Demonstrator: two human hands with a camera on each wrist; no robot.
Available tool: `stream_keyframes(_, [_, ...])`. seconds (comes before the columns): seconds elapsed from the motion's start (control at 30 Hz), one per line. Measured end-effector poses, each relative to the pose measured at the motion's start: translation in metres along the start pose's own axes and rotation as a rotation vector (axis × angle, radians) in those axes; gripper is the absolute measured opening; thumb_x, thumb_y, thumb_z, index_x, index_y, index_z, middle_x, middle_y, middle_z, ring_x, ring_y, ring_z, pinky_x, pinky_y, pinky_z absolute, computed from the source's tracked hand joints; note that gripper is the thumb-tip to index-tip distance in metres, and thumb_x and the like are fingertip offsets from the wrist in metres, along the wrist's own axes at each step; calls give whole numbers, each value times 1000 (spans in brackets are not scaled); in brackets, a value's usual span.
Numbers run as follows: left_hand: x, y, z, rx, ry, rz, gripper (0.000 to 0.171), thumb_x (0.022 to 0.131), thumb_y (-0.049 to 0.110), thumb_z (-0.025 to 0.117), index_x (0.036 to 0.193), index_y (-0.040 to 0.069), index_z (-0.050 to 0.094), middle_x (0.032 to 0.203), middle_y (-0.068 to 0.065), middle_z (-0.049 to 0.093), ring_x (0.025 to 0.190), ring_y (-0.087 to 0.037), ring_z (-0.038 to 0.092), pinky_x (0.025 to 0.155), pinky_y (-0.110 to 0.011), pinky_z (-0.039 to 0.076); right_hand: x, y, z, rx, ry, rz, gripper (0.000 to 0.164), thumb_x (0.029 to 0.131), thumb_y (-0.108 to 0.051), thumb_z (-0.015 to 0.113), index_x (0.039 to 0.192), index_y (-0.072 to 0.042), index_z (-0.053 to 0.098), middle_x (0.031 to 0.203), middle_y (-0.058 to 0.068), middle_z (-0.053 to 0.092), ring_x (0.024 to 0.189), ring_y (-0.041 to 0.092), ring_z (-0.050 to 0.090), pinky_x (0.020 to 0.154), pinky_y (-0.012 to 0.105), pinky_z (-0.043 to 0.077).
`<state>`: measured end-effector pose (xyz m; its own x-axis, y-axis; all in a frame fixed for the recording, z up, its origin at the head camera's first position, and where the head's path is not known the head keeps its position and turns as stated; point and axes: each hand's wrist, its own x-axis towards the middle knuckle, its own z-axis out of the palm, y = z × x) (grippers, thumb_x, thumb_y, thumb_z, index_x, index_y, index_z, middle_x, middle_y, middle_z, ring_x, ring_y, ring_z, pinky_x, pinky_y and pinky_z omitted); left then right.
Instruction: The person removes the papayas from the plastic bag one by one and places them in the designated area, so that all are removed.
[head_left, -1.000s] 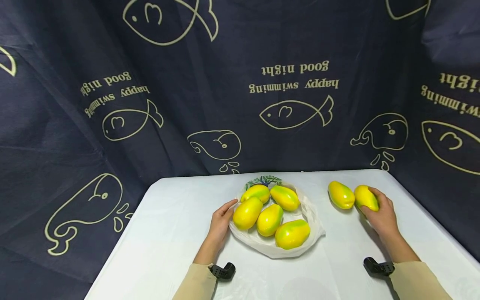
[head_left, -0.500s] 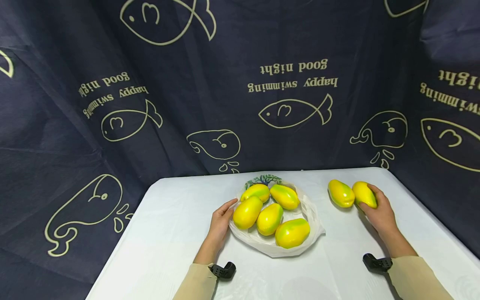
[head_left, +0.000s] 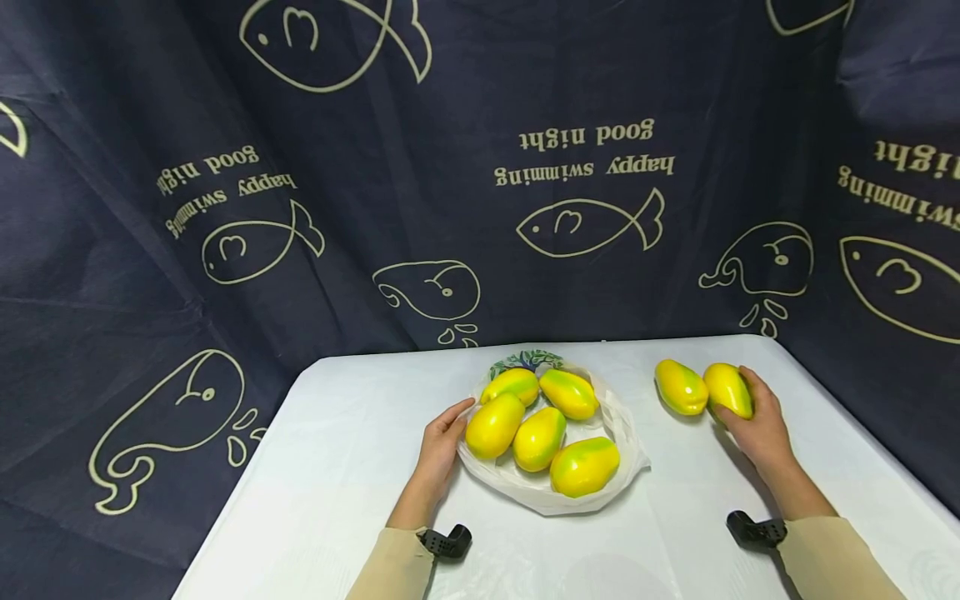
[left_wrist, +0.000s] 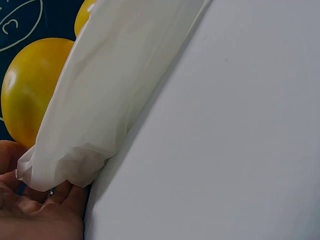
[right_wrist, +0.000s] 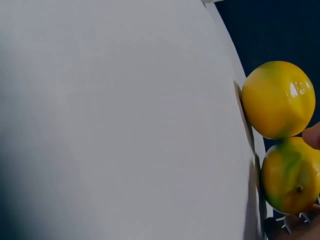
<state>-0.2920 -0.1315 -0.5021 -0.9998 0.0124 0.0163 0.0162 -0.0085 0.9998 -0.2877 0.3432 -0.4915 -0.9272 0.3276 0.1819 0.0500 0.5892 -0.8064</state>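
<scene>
At the left side of a white plastic bag (head_left: 540, 498), my left hand (head_left: 437, 446) holds its rim. In the left wrist view, the crumpled edge of the bag (left_wrist: 85, 125) lies between thumb and fingers. Several yellow papayas with green patches, one papaya (head_left: 495, 427) nearest that hand, lie in the bag's open mouth. Over on the right, my right hand (head_left: 763, 425) grips a papaya (head_left: 726, 388), thumb on the near side and fingers round the far side. Another papaya (head_left: 681, 387) lies just left of it; in the right wrist view this papaya (right_wrist: 278, 99) sits right against the gripped one.
A white-covered table (head_left: 337, 433) carries everything. Behind it hangs a dark blue curtain (head_left: 465, 192) with fish and whale outlines. A green tree print (head_left: 525, 360) shows at the bag's far edge. Each wrist wears a black camera mount (head_left: 446, 542).
My right hand and its papaya have shifted slightly away from me, toward the table's back, up against the neighbouring papaya. My left hand and the bag have stayed put.
</scene>
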Motion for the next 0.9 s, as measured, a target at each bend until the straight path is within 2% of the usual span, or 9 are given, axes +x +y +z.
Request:
stream_keyframes(0.23, [0,0,1,-10,-1,-9,37,104,14,46,138,13,60,156,-10,45,151,-30,31,126,-51,23,-4,-4,-4,-92,24,14,78,96,-20,58,160,-9,14,162,32,10,148,55,12,116,73,16])
stream_keyframes(0.43, [1,-1,0,-1,1,-9,37,104,12,45,138,12,61,155,-11,46,151,-31,31,125,-51,24,-8,-13,-6,-120,85,-61,73,96,-22,57,158,-9,22,163,31,10,148,56,11,115,73,16])
stream_keyframes(0.7, [2,0,0,10,5,-5,37,104,12,45,138,12,60,155,-12,46,151,-32,31,125,-51,24,-19,-39,-6,-55,138,-183,67,94,-16,61,154,-10,34,162,27,20,146,54,17,114,72,18])
stream_keyframes(0.9, [0,1,1,1,1,3,38,104,12,45,140,10,58,156,-13,44,151,-33,30,125,-52,23,-25,-52,-2,-7,106,-262,65,95,-19,61,154,-14,36,163,24,22,145,54,18,112,75,17])
